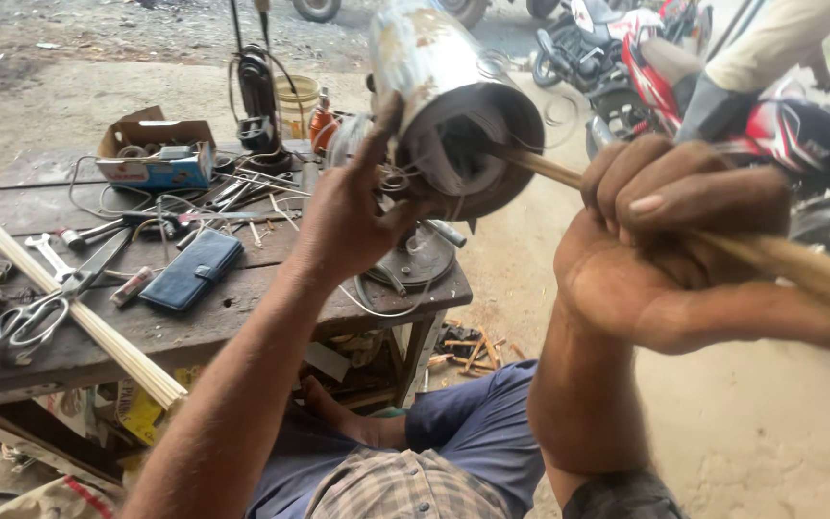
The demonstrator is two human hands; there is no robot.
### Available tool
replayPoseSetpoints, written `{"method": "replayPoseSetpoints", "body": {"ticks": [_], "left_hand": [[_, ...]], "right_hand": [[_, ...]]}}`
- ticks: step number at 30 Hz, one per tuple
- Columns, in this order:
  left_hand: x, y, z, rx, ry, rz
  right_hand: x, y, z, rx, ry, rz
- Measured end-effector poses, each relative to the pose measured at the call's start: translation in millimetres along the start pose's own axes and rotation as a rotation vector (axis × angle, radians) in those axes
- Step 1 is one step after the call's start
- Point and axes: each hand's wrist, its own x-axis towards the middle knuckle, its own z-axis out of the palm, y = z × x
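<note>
**Motor housing held up with a wooden stick in its bore**

The left hand (pixel 353 216) is raised at the centre of the view. Its fingers wrap around the lower rim of a metal motor housing (pixel 434 72), with the thumb laid up along the left wall of the cylinder. The housing is tilted, and its open end faces the camera toward 4 o'clock. Copper windings and loose wire ends show inside the opening.

The right hand (pixel 670 255) sits at 3 o'clock from the housing and is closed in a tight fist around a wooden stick (pixel 780 259). The stick runs from the fist toward 10 o'clock, and its tip enters the open bore of the housing. The rear end of the stick passes out of the fist toward the right edge of the view.

A dark wooden workbench (pixel 242 317) stands at 8 o'clock from the left hand. It carries the following items:

- a dark blue wallet (pixel 191 269), lying flat near the bench centre;
- a pair of scissors (pixel 36 312), at the left end;
- a bundle of pale wooden strips (pixel 60 298), laid diagonally beside the scissors;
- an open cardboard box (pixel 156 154), at the rear edge;
- loose wires and hand tools, scattered between the box and the wallet.

A red motorcycle (pixel 646 67) stands on the sandy ground at 1 o'clock from the housing. The person's blue trousers (pixel 473 423) show at 6 o'clock, below both forearms.
</note>
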Motion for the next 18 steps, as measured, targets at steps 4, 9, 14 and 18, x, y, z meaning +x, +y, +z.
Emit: {"method": "replayPoseSetpoints", "body": {"ticks": [4,9,14,18], "left_hand": [[1.0,0.6,-3.1,0.011,-0.067,-0.161],[-4.8,5.7,-10.8,0.015,0.019,-0.054],[-7.6,9.6,-15.3,-0.017,0.000,-0.124],[-7.2,7.0,-13.0,-0.068,-0.046,-0.196]], "right_hand": [[-8.9,5.7,11.2,-0.053,0.002,-0.040],[-25.4,8.1,22.2,-0.037,-0.017,-0.029],[-36.9,11.9,28.3,-0.016,0.037,0.015],[-37.9,10.1,28.6,-0.032,0.076,0.022]]}}
